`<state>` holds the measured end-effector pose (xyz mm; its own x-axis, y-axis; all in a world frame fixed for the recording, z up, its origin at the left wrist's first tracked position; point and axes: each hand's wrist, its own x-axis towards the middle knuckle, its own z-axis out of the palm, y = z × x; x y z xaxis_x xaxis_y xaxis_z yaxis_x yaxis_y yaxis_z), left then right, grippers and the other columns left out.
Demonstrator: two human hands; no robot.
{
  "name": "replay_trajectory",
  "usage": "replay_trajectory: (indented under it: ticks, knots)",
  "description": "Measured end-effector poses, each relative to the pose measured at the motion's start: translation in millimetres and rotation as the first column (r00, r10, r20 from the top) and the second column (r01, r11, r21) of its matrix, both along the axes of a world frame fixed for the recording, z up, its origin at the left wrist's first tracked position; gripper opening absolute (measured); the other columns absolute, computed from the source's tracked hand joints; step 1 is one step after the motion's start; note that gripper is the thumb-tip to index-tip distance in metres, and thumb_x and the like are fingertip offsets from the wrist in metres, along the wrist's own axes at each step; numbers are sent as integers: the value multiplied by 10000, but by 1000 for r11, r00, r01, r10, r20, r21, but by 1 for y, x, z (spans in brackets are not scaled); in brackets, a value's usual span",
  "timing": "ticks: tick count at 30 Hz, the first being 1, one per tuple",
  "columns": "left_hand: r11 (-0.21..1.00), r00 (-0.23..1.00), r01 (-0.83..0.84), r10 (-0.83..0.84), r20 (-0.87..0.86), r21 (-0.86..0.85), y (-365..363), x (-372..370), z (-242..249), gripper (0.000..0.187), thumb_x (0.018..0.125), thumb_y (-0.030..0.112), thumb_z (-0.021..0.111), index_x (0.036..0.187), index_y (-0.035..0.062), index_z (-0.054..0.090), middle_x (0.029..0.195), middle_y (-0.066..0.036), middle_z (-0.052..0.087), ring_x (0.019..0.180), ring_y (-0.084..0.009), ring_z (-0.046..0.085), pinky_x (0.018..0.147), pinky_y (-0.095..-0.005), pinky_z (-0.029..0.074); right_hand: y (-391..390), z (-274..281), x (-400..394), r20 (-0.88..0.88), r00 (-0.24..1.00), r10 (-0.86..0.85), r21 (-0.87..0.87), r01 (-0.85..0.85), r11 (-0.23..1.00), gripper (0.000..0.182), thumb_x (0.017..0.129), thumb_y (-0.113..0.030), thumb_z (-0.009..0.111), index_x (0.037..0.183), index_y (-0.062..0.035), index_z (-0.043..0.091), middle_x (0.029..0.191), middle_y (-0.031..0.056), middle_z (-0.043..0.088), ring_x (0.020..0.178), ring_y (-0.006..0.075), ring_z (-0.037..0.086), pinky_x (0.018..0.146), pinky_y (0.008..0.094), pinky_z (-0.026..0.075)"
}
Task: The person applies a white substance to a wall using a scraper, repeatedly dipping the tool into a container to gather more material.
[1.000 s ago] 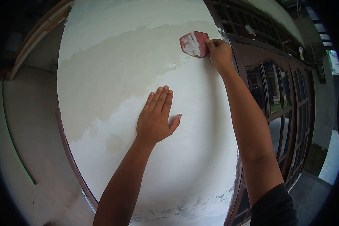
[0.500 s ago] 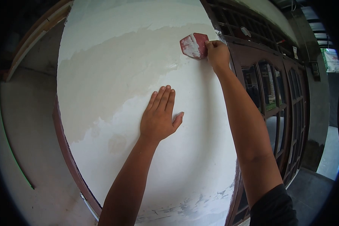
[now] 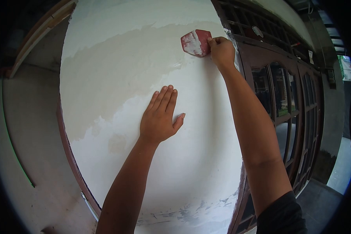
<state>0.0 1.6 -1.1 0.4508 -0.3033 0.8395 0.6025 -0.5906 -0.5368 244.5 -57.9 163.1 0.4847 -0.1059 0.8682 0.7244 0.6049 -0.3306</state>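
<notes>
Between finger and thumb, my right hand (image 3: 222, 51) grips a red putty scraper (image 3: 204, 41) by its right edge. White paste is smeared over the left part of the scraper's face. It lies at the wall's surface, high up near the right edge. My left hand (image 3: 158, 115) rests flat on the white wall (image 3: 191, 156), fingers pointing up and thumb out to the side, holding nothing. Above and left of it runs a broad grey-beige patch (image 3: 105, 74) with a ragged border against the whiter coat.
A dark brown wooden door with glass panes (image 3: 279, 91) stands right of the wall, with a barred vent (image 3: 257, 27) above. A brown trim strip (image 3: 70, 148) follows the wall's left edge. Dark streaks (image 3: 199, 210) mark the wall low down.
The scraper and my right hand have shifted slightly left and up against the wall. My left hand stays flat on the same area. The camera view has shifted a little.
</notes>
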Motion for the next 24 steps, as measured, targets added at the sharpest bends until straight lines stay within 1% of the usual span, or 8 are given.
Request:
replay_trajectory:
  ticks: [3,5,9,11,14,17,21,24]
  knots:
    - [1000,1000,-1,1,5,6,-1,1,1,631,908,270,665,1422,-51,491,1486,-210,500,1420,-344,443,1193,-475,332,-4,-3,32,-29,990,-138,-4,138,990,298,933,-274,712,924,23,735,744,134,714,663,244,687,675,372,542]
    - [1000,1000,-13,13,-3,16,-3,1,0,636,899,260,674,1425,-47,489,1490,-208,496,1418,-346,445,1189,-478,339,-13,-10,45,-114,976,183,-10,-186,983,291,941,-267,711,929,22,738,696,99,687,579,181,646,587,339,525]
    - [1000,1000,-14,14,8,10,-1,4,0,646,890,251,683,1430,-43,486,1494,-202,493,1417,-348,446,1186,-481,344,-6,-3,33,-1,913,408,99,-405,909,290,969,-258,697,946,31,715,718,51,657,539,112,545,499,276,454]
    - [1000,1000,-13,13,-3,11,0,4,1,653,881,242,689,1433,-40,484,1494,-197,495,1415,-350,447,1184,-483,346,-6,-1,12,11,912,410,68,-410,909,280,964,-256,700,926,20,719,711,61,661,548,119,572,507,280,464]
    - [1000,1000,-15,15,-11,6,-3,-2,3,654,879,236,686,1438,-34,483,1495,-191,496,1418,-345,445,1186,-479,344,0,2,8,35,998,60,-44,-58,997,288,926,-291,713,910,-5,746,793,166,730,755,302,706,757,405,545]
    - [999,999,-37,37,-2,-5,-3,-1,0,656,875,233,685,1441,-29,482,1502,-187,490,1423,-339,439,1189,-471,342,-8,-9,32,-37,997,-70,-11,69,998,288,926,-293,713,908,-8,750,798,162,734,749,298,710,748,407,548]
    - [999,999,-47,46,-8,-16,-5,0,-1,659,873,234,683,1443,-26,482,1511,-181,481,1428,-336,433,1192,-465,338,1,-2,57,-103,964,246,17,-245,969,295,926,-293,716,918,-1,750,778,138,729,722,254,698,720,381,544]
    - [998,998,-54,54,-10,-14,-4,-1,0,661,869,233,684,1443,-26,482,1515,-179,477,1429,-337,431,1193,-464,336,-10,-4,21,8,954,300,-7,-300,954,291,925,-285,717,922,4,746,769,127,725,704,232,688,705,369,540]
